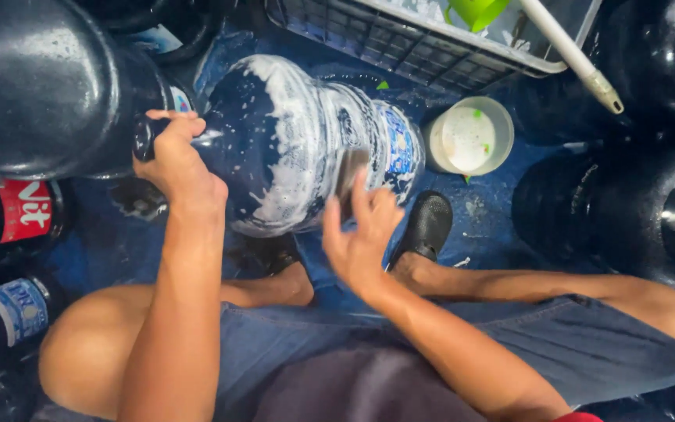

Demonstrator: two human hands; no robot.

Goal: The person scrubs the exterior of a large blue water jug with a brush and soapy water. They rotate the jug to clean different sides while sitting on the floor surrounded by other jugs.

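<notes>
big blue water jug [298, 144] sideways, soap-streaked, on floor

The jug [306, 144] is clear blue plastic, glossy and wet, streaked with white suds. The jugs around it [37, 86] are dark, shiny plastic with paper-like labels. The crate [400, 43] is grey moulded plastic lattice. The tub [469, 137] is matt white plastic. The shoe [425, 225] looks like black rubber; the shorts [587, 336] are blue cloth

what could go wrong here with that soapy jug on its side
The big water jug is coated in suds and only the left hand grips its neck, so it might slip or roll. The right hand is open against its side. The blue floor looks wet; the black shoe could skid.
</notes>
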